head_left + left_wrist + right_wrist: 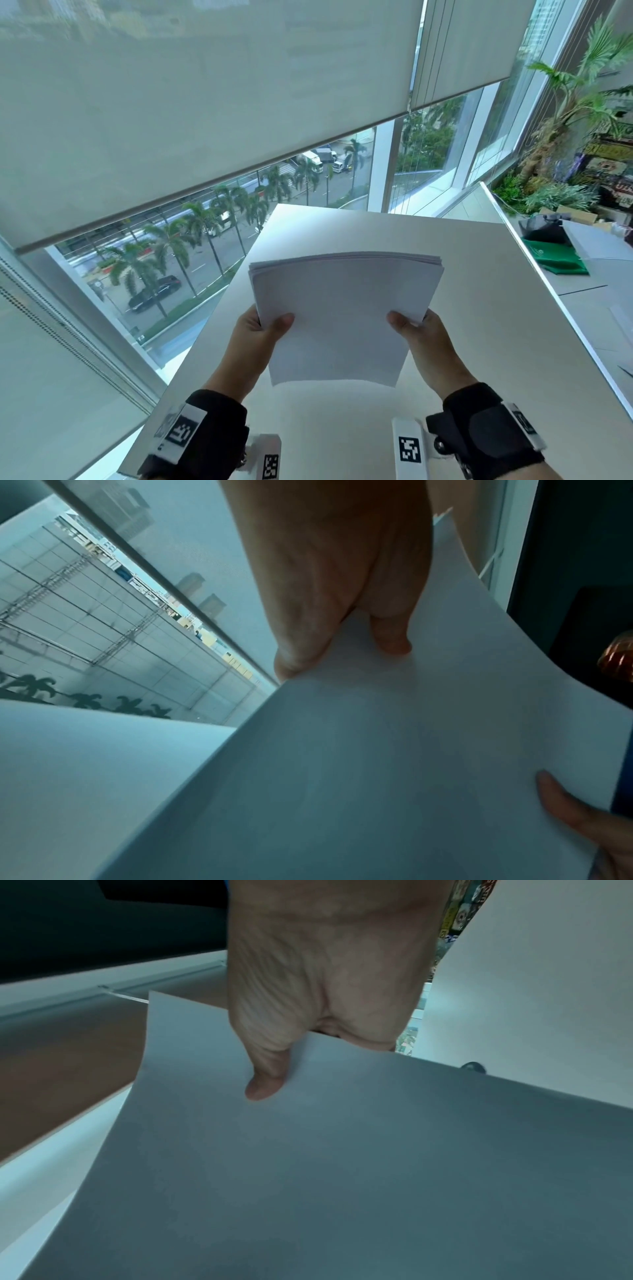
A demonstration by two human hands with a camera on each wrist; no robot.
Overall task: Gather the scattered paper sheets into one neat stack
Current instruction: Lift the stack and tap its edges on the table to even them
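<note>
Left hand (255, 337), right hand (423, 330), pinching blank paper stack (342, 318)

Light: daylight through window (308, 178), bright, cool
Glare: far edge of table (479, 308)
Wrist views: dim, bluish, soft
Edges: head view bowed
Shadow: faint under paper stack (342, 308)

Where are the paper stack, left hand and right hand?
paper stack (342, 315), head view, middle of top sheet
left hand (255, 337), head view, back of hand
right hand (423, 337), head view, back of hand
</note>
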